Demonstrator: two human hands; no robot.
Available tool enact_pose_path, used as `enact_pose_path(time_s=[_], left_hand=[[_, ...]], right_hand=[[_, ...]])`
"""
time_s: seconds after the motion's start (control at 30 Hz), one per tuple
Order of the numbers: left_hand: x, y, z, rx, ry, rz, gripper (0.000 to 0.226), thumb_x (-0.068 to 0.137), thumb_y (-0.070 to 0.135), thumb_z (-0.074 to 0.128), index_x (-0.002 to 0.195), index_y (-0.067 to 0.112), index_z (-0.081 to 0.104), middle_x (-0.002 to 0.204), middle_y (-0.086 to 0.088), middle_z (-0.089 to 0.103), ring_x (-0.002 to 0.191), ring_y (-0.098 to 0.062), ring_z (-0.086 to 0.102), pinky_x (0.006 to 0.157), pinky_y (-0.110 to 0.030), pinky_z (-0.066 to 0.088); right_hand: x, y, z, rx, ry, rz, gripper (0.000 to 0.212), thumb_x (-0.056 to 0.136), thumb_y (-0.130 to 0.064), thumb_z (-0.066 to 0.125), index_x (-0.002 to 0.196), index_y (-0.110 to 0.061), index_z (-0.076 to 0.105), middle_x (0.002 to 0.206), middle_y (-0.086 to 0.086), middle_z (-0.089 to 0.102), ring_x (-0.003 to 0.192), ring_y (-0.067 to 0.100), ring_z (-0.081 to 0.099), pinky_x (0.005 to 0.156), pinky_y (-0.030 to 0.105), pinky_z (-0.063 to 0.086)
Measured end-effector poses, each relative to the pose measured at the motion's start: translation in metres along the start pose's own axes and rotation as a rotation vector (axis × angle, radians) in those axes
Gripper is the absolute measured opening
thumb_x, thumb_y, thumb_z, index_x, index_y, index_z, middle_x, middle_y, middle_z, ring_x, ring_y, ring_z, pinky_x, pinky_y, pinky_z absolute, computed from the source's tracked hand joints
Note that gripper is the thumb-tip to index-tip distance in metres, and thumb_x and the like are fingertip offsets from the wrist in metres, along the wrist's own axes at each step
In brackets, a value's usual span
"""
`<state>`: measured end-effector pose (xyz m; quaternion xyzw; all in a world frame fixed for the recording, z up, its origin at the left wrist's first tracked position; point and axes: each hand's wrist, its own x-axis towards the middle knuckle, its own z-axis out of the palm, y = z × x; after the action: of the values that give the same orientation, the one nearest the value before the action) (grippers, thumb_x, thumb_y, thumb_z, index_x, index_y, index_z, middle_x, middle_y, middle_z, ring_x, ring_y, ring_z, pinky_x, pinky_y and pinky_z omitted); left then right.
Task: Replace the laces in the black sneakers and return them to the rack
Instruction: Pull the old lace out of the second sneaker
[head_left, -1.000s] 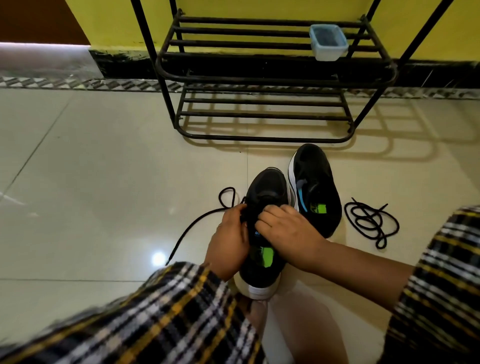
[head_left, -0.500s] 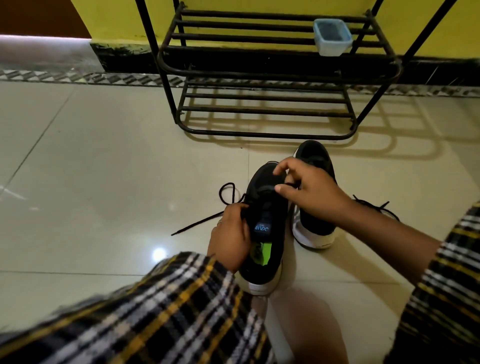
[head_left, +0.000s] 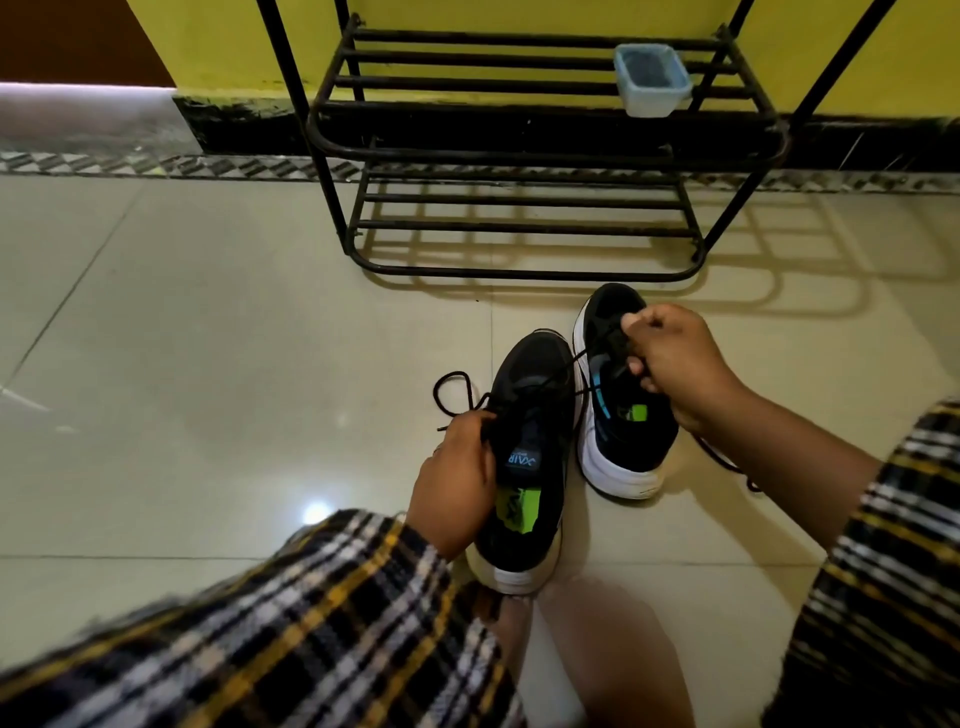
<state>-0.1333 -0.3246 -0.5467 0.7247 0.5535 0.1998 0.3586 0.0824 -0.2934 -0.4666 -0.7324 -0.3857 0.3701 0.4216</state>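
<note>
Sneakers, both black with white soles, sit side by side on the pale tiled floor (head_left: 208, 338) just in front of the black metal rack (head_left: 519, 150), toes toward it. From where I watch, the near sneaker (head_left: 524, 467) shows a blue tongue label and a green insole patch; the far sneaker (head_left: 618, 415) stands just to its right and a little nearer the rack.

My left hand (head_left: 454, 486) curls against the left side of the near sneaker, gripping it at the eyelet area, with a black lace (head_left: 457, 395) coming out by the fingers and looping onto the floor to the left. My right hand (head_left: 675, 358) hovers above the far sneaker, fingers closed in a pinch on the other end of that lace, which runs taut from the front of the near sneaker up to the fingertips.

A second black lace (head_left: 722, 457) lies on the floor beyond the right wrist, mostly hidden by the arm. On the rack's upper shelf sits a small pale blue plastic container (head_left: 652, 80), toward the right. Plaid sleeves (head_left: 311, 623) fill the bottom of the view.
</note>
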Motion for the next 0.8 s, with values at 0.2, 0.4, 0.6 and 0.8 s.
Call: enact_pose_path(time_s=[0.2, 0.4, 0.6, 0.8], left_hand=[[0.001, 0.001, -0.002, -0.009, -0.024, 0.013, 0.027, 0.099, 0.020, 0.036, 0.125, 0.020, 0.044, 0.124, -0.002, 0.052, 0.101, -0.023, 0.060, 0.086, -0.042, 0.049], [0.005, 0.000, 0.001, -0.028, -0.043, 0.001, 0.027, 0.099, 0.021, 0.037, 0.124, 0.019, 0.046, 0.125, -0.002, 0.049, 0.103, -0.023, 0.059, 0.087, -0.042, 0.049], [0.006, -0.002, 0.003, -0.034, -0.037, 0.007, 0.026, 0.099, 0.021, 0.038, 0.123, 0.020, 0.047, 0.125, -0.001, 0.049, 0.101, -0.019, 0.058, 0.086, -0.040, 0.049], [0.008, -0.002, 0.003, -0.031, -0.030, 0.021, 0.025, 0.098, 0.020, 0.039, 0.122, 0.018, 0.047, 0.123, -0.002, 0.048, 0.100, -0.016, 0.056, 0.086, -0.036, 0.048]], right_hand=[[0.012, -0.011, -0.016, 0.621, -0.108, 0.474, 0.030, 0.102, -0.023, 0.032, 0.073, -0.017, 0.037, 0.051, -0.004, 0.029, 0.041, 0.010, 0.027, 0.034, 0.013, 0.016], [0.004, -0.026, -0.021, -0.122, -0.333, 0.197, 0.037, 0.084, -0.050, 0.060, 0.078, -0.015, 0.050, 0.058, 0.003, 0.037, 0.047, 0.014, 0.034, 0.042, 0.021, 0.025], [-0.014, -0.040, -0.011, -0.531, -0.551, 0.042, 0.022, 0.072, -0.032, 0.079, 0.078, -0.011, 0.074, 0.079, 0.008, 0.070, 0.077, 0.019, 0.062, 0.070, 0.031, 0.050], [-0.022, -0.041, 0.004, -1.246, -0.312, -0.246, 0.040, 0.083, -0.058, 0.057, 0.101, -0.024, 0.067, 0.100, -0.001, 0.061, 0.109, 0.023, 0.047, 0.091, 0.039, 0.032]])
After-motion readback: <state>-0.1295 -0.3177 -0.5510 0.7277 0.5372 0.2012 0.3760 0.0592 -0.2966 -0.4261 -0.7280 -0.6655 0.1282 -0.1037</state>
